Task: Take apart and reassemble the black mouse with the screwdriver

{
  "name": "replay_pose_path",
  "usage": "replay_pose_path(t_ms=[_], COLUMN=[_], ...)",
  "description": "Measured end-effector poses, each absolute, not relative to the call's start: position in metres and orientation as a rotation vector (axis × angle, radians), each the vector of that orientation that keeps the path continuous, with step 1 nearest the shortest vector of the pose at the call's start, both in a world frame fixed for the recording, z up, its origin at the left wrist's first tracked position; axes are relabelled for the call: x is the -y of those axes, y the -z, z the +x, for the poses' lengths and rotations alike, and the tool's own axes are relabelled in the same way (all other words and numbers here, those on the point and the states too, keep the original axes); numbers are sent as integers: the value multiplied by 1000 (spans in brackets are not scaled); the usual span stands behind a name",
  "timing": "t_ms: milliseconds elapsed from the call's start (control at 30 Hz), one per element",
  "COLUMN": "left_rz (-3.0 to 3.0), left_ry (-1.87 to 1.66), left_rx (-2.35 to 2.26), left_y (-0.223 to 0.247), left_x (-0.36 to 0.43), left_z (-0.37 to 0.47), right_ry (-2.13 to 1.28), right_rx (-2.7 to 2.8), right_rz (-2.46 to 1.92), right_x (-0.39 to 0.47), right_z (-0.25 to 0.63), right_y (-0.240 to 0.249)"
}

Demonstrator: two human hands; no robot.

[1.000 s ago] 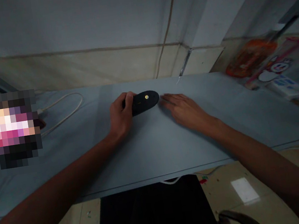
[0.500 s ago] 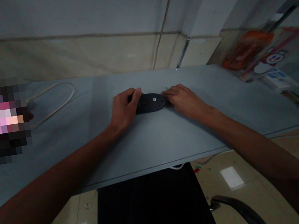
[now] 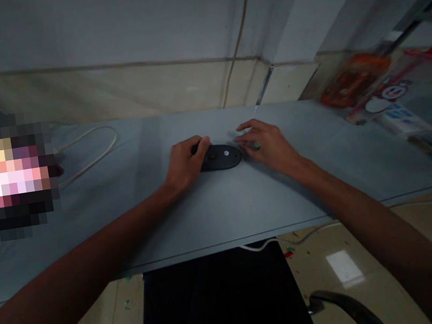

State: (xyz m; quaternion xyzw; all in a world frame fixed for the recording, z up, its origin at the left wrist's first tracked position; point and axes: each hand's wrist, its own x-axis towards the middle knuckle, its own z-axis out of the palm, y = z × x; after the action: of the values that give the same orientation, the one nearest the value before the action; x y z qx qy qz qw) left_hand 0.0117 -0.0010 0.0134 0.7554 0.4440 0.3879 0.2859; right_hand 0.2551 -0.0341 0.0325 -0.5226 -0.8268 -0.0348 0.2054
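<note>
A black computer mouse (image 3: 221, 157) lies on the grey-blue table, apparently underside up, with a pale round spot and a small yellowish mark on it. My left hand (image 3: 189, 160) is closed around its left end, thumb on top, and hides that end. Just off the mouse's right end is my right hand (image 3: 264, 141), apart from it. Its fingers are curled, the index finger partly raised. A small greenish thing (image 3: 255, 146) shows between these fingers; its kind is too blurred to make out.
The table (image 3: 207, 212) stands against a tiled wall. A white cable (image 3: 108, 159) loops at the left beside a pixelated patch. At the right are an orange package (image 3: 353, 79) and a white box (image 3: 402, 120) with a cable. A black chair armrest (image 3: 344, 310) is below.
My right hand has drawn back slightly from the mouse's right end, and its fingers have loosened, showing the greenish thing. My left hand keeps its hold. The view has shifted a little.
</note>
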Motion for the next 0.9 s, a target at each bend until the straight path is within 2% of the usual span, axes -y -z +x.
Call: replay_pose_path(t_ms=[133,267,900], left_rz=[2045,2050,2031], left_ry=[-1010,-1001,-1032], left_rx=[-1204,-1228,-1242], left_y=[-16,-15,-12], left_x=[2,1,1], left_z=[13,13,14], right_ry=[-164,-289,-41], right_rx=[2158,2192,2384], right_rz=[-1245,-1155,-1075], right_x=[38,44,48], right_z=[261,255,249], right_y=[-45,-51,-44])
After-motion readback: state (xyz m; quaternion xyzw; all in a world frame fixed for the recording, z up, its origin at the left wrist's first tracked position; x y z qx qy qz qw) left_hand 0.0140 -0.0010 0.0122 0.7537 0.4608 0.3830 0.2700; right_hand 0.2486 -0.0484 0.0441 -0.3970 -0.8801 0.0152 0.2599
